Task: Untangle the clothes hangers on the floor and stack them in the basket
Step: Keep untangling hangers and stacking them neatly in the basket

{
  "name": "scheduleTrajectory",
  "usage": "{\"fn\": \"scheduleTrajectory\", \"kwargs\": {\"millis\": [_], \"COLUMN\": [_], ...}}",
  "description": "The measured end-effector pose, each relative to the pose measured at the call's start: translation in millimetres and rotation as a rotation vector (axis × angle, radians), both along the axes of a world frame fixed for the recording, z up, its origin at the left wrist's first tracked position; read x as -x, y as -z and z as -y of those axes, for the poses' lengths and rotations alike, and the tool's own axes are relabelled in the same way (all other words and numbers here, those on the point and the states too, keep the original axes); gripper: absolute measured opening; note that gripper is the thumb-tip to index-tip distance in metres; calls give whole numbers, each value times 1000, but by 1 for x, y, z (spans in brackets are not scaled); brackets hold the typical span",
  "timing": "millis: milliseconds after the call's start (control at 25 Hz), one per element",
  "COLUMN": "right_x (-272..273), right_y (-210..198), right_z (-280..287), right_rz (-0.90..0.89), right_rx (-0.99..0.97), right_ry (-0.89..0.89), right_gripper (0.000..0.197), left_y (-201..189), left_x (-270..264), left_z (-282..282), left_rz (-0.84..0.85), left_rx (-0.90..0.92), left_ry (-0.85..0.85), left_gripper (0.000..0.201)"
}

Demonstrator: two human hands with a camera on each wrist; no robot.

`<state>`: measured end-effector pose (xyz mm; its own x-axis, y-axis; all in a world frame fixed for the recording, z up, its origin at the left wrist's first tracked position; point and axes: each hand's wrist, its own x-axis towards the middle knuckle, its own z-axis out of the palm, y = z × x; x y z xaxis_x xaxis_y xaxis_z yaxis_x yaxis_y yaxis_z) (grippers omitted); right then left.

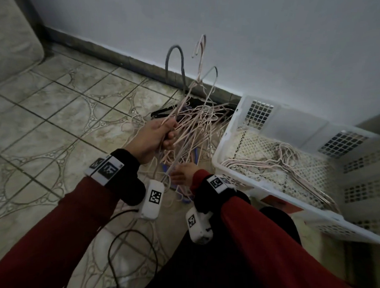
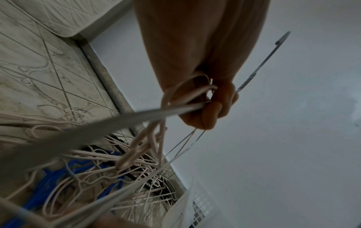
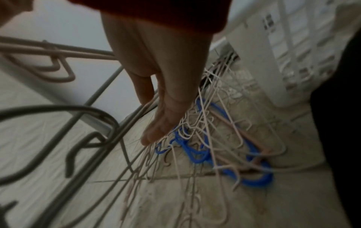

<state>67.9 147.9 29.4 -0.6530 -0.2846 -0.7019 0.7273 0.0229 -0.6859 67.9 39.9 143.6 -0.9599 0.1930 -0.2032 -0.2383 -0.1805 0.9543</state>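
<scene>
A tangle of thin pink, grey and blue hangers (image 1: 198,124) lies on the tiled floor against the wall. My left hand (image 1: 163,134) grips a bunch of pink and grey hangers (image 1: 167,65) and holds them up, hooks pointing upward. In the left wrist view its fingers (image 2: 210,111) curl round the bars (image 2: 156,114). My right hand (image 1: 181,176) is lower, over the pile. Its fingers (image 3: 162,120) are straight and touch the thin wires above the blue hangers (image 3: 197,155). The white plastic basket (image 1: 301,126) stands at the right with several pink hangers (image 1: 276,162) lying flat inside.
A mattress (image 1: 14,30) fills the upper left corner. A dark baseboard (image 1: 123,57) runs along the wall behind the pile. A black hanger (image 1: 162,111) lies at the pile's far edge. A black cable (image 1: 127,238) loops on the floor near my knee (image 1: 223,263).
</scene>
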Motion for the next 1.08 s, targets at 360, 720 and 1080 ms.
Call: {"fn": "scheduleTrajectory", "kwargs": {"millis": [360, 720, 1080], "right_x": [-3, -4, -12], "right_y": [-3, -15, -28], "right_z": [-3, -11, -20], "right_rz": [-40, -82, -182], "right_rx": [254, 249, 198], "right_ry": [125, 36, 10], "right_gripper": [26, 28, 22], "left_y": [9, 15, 16], "left_x": [7, 7, 7], "left_z": [30, 45, 53], "left_rz": [42, 81, 149], "left_rx": [29, -37, -228], "left_ry": [-127, -246, -354], "left_gripper": [31, 33, 36]}}
